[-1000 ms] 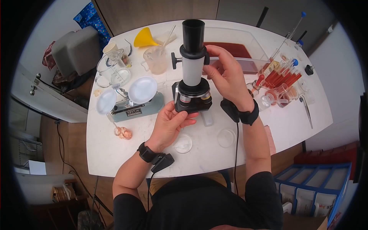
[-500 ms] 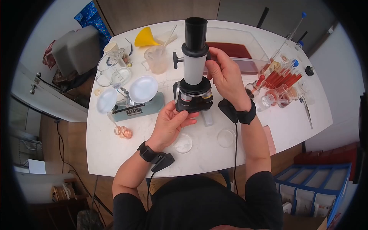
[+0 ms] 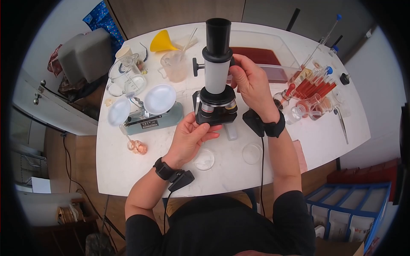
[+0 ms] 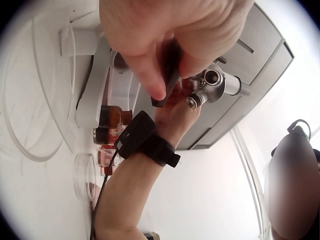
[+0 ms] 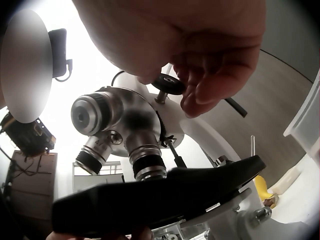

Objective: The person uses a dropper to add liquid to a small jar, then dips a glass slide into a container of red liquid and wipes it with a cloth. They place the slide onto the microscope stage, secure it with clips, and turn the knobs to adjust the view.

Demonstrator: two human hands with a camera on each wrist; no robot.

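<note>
A microscope [image 3: 216,77] with a white tube and black eyepiece stands in the middle of the table. My left hand [image 3: 192,138] pinches the front edge of its black stage [image 3: 215,117], thumb on top and fingers beneath. On the tube's right side my right hand [image 3: 253,85] holds the focus knob [image 5: 169,85] between thumb and fingers. Several metal objective lenses [image 5: 145,155] hang from the turret above the stage [image 5: 160,195] in the right wrist view. The left wrist view shows the stage's dark edge [image 4: 167,75] between my left fingers.
Left of the microscope stands a balance [image 3: 149,123] with two white pans. Two clear dishes [image 3: 204,159] lie near the front. Red-filled test tubes [image 3: 314,83], glassware and tweezers [image 3: 341,123] are at the right. Behind are a yellow funnel [image 3: 161,41] and a plastic jug [image 3: 174,66].
The microscope's tube has shifted slightly up and right in the head view. My right hand has turned a little at the knob. The left hand keeps its place on the stage.
</note>
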